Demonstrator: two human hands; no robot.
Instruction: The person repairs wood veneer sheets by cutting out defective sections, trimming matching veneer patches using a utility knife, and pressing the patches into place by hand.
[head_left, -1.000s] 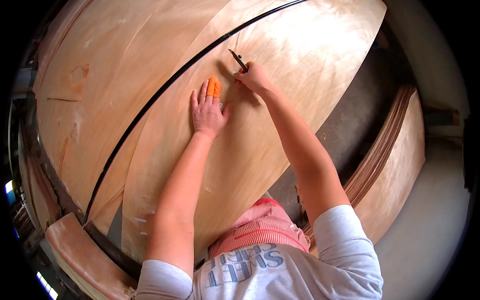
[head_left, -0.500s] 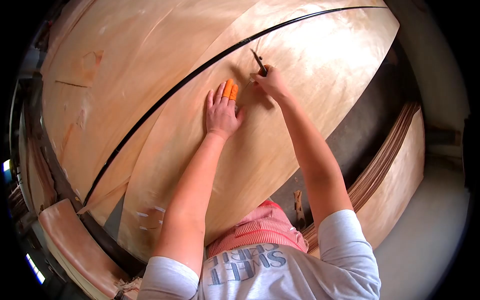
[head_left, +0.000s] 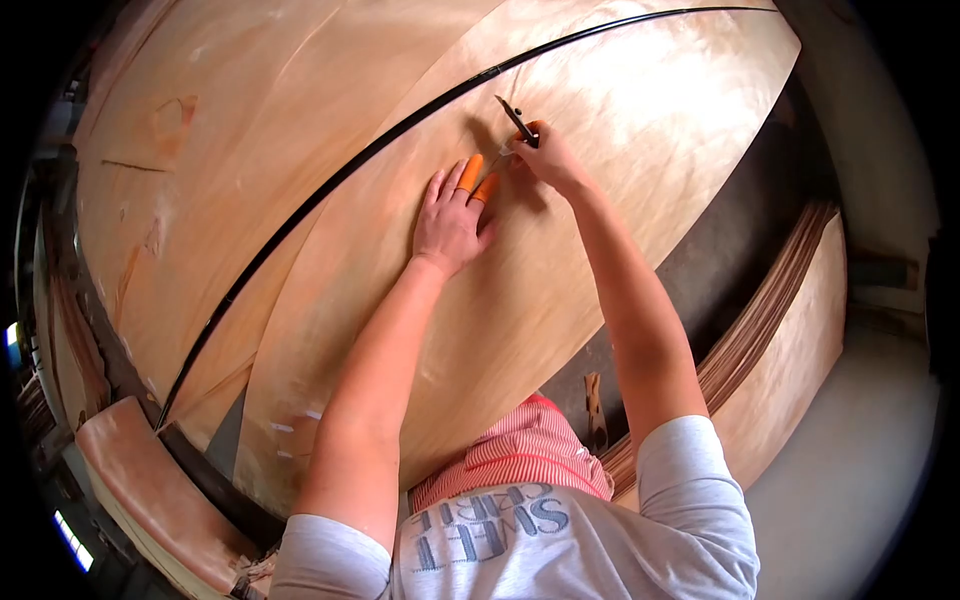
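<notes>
My left hand (head_left: 452, 222) lies on a large thin wood veneer sheet (head_left: 400, 330), fingers stretched out, with orange covers on two of them. To its right, my right hand (head_left: 546, 158) grips a utility knife (head_left: 518, 122), its blade end pointing up and left. An orange cover also shows on a finger of this hand. Between the hands is a small split or sliver in the veneer, too fine to make out well. Beyond both hands a long black strip (head_left: 390, 137) crosses the sheet, bowed by the lens, and the knife tip is short of it.
A stack of veneer sheets (head_left: 765, 320) stands at the right, below the work surface. Another pale brown sheet or board (head_left: 160, 480) is at the lower left. The veneer has a cracked patch (head_left: 172, 125) at upper left and small white tape pieces (head_left: 283, 428) near my left arm.
The fingers of my left hand have spread and shifted slightly right. My right hand has moved a little to the right, still with the knife.
</notes>
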